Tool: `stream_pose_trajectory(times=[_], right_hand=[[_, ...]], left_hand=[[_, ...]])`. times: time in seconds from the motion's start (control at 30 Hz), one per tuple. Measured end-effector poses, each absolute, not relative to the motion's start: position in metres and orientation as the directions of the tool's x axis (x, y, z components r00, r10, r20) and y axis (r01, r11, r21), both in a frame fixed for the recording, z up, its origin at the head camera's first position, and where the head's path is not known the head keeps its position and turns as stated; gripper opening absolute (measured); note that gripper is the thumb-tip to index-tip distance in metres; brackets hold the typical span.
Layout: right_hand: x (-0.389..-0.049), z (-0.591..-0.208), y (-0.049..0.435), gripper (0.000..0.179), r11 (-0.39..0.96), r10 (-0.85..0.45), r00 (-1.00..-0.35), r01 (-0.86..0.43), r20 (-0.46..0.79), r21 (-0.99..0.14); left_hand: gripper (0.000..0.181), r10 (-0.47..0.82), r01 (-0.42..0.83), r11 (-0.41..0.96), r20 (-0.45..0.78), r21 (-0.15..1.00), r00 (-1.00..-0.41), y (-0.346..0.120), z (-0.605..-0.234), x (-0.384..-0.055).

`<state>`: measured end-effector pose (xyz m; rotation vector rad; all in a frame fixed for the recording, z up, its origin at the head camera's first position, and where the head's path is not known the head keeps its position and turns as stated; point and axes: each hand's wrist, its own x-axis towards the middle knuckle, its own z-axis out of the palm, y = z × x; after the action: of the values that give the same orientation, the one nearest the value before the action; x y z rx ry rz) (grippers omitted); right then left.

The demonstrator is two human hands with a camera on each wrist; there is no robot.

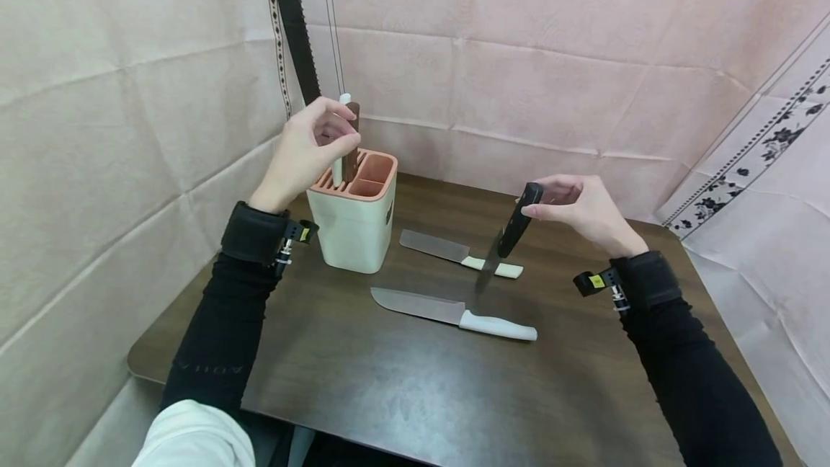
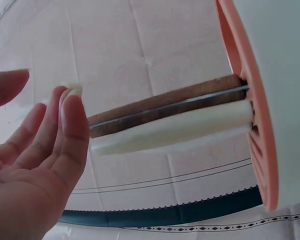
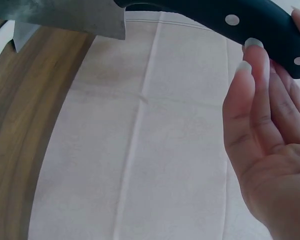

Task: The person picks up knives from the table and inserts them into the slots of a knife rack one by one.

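By the tops of two knife handles in the knife block [image 1: 353, 229], my left hand [image 1: 308, 153] hovers with thumb and fingers apart. The brown wooden handle [image 2: 170, 106] and the white handle [image 2: 190, 127] stick up from neighbouring slots, their blades hidden inside. In the left wrist view the fingertips are just past the handle ends, with nothing in their grasp. My right hand [image 1: 580, 209] pinches the end of a black riveted handle on a knife [image 1: 520, 220], its blade slanting down toward the table. Two white-handled knives lie below it, a smaller one [image 1: 433, 245] and a larger one [image 1: 498, 326].
The pale block has an orange top with slots and square compartments, and stands at the back left of the brown wooden table [image 1: 402, 388]. Pale cloth [image 1: 519, 78] hangs behind and on both sides. Both wrists wear black bands with small cameras.
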<state>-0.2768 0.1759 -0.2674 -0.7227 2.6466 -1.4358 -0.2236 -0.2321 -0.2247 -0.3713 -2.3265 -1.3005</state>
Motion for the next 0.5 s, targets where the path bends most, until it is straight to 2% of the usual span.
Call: stream_pose_trajectory(times=[0.23, 0.5], right_hand=[[-0.277, -0.259, 0.175, 0.044, 0.508, -0.372, -0.911, -0.360, 0.178, -0.783], [-0.281, -0.253, 0.165, 0.045, 0.486, -0.371, -0.912, -0.353, 0.177, -0.800]], left_hand=[[0.031, 0.100, 0.416, 0.535, 0.433, 0.735, -0.896, -0.226, -0.227, -0.227], [0.034, 0.157, 0.397, 0.547, 0.375, 0.737, -0.913, -0.220, -0.234, -0.232]])
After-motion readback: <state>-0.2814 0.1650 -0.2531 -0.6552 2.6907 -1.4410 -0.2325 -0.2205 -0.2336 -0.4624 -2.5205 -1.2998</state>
